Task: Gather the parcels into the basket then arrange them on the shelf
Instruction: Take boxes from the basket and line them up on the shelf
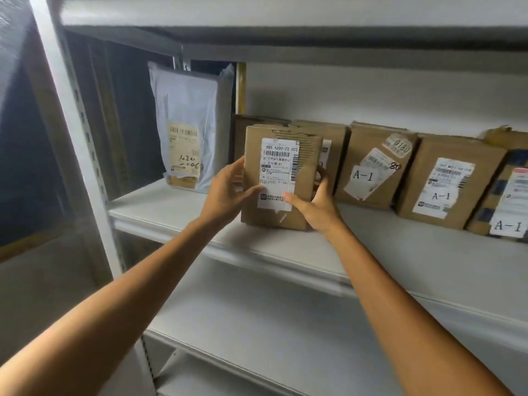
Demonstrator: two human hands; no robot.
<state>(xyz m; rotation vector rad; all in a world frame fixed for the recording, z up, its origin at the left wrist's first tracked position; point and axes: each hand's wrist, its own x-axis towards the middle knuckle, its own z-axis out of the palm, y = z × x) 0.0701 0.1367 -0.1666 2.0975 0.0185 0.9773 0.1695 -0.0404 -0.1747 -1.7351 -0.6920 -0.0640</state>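
The parcel [281, 178] stands upright between both hands, label facing out. The left hand [228, 192] grips its left edge with the thumb laid across the front; the right hand [317, 207] holds the lower right corner, thumb on the label and fingers curled round the side. Its bottom sits near the front edge of the shelf [177, 212], just ahead of the boxes [374, 167] lined along the back edge. Bare board lies to the left, up to the mailer bag [188, 124] leaning in the back left corner. Both forearms reach up and forward, converging on the parcel.
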